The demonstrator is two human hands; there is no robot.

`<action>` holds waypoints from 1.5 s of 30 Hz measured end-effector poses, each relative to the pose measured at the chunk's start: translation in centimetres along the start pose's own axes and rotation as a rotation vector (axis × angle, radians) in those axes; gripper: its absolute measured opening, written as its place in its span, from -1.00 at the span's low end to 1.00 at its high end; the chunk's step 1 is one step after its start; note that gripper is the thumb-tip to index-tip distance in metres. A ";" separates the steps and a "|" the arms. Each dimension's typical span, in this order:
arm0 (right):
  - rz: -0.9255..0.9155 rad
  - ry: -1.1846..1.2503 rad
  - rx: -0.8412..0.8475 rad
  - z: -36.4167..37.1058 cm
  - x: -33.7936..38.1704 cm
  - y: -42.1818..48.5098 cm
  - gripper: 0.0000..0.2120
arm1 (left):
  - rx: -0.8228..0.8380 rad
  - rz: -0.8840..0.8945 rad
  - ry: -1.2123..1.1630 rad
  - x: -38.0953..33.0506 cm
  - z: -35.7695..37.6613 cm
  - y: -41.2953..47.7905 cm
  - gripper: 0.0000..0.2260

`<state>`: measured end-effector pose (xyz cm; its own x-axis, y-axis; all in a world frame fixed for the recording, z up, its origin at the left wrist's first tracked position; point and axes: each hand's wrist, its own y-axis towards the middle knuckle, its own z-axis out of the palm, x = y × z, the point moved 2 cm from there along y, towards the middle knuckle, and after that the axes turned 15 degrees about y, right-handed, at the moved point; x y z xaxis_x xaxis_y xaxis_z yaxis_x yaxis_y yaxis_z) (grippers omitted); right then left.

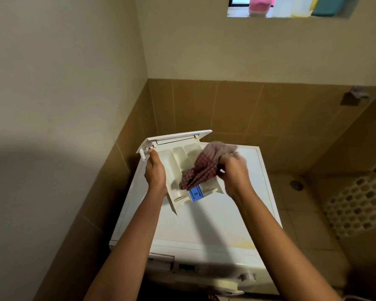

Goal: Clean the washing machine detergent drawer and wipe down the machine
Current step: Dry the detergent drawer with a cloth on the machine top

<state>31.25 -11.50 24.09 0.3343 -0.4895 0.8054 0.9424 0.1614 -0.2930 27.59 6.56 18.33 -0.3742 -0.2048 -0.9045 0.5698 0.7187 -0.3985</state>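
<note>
By the left hand (155, 170) the detergent drawer (176, 157) is being gripped at its side wall, over the washing machine (226, 218) top. By the right hand (234, 170) a checked cloth (201, 168) is being bunched and pressed into the compartments. Drawer wiping is judged in hand; reaching the remaining compartments is being called for next.

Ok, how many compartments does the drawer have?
3 side by side: left compartment, middle compartment, right compartment. The cloth covers part, so more may be hidden.

One washing machine (215, 224), one detergent drawer (176, 156) and one checked cloth (201, 168) are showing; two hands are working, the left hand (155, 172) and the right hand (234, 172); one floor drain (296, 184) is sitting in the floor.
</note>
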 end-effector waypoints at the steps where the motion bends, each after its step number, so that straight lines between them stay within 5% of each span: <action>1: -0.075 0.073 -0.055 -0.1 0.5 0.4 -0.74 | 0.014 -0.009 -0.015 0.2 0.0 -0.2 -0.39; 5: -0.423 -0.255 -0.048 0.4 0.2 0.0 -0.73 | 0.066 -0.053 -0.041 1.2 0.6 -0.7 -0.24; 9: -0.451 -0.858 0.362 1.1 -3.5 -0.4 -0.66 | 0.031 0.030 0.041 0.0 1.2 -2.1 -0.44; 13: -0.424 -1.311 0.399 0.7 -5.5 0.5 -0.62 | 0.029 0.122 0.125 -0.1 1.2 -2.9 -0.60; 18: -0.549 -1.395 0.336 1.2 -5.4 1.5 -0.56 | 0.027 0.097 0.096 0.1 1.0 -3.0 -0.48; 22: -0.579 -1.159 0.187 1.2 -4.8 2.6 -0.80 | 0.008 0.063 0.068 0.6 0.9 -2.5 -0.51; 25: -0.540 -0.954 0.132 1.2 -4.6 3.1 -0.71 | 0.006 0.035 0.073 0.8 0.7 -2.6 -0.44; 29: -0.423 -1.123 0.057 2.0 -5.1 4.1 -0.67 | 0.021 0.114 0.159 0.8 1.0 -3.2 -0.65; 33: -0.296 -1.113 -0.059 2.3 -4.9 4.6 -0.71 | 0.023 0.175 0.226 1.1 1.5 -3.3 -0.59; 37: -0.625 -1.000 0.186 1.6 -5.4 3.4 -0.93 | -0.012 0.114 0.178 1.2 1.3 -2.9 -0.61; 39: -0.772 -1.106 0.364 0.7 -6.0 2.8 -0.82 | -0.013 0.088 0.152 1.1 1.1 -2.5 -0.60; 42: -0.721 -1.380 0.486 -0.4 -6.2 3.0 -0.51 | 0.016 0.064 0.140 1.0 0.7 -2.1 -0.62; 45: -0.527 -1.459 0.468 -0.1 -5.3 3.2 -0.49 | 0.033 0.069 0.171 0.8 0.6 -2.2 -0.64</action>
<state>32.50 -8.43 18.81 -0.5400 0.5711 0.6183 0.7806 0.6146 0.1140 26.48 4.41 18.43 -0.4507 -0.0378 -0.8919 0.6209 0.7046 -0.3436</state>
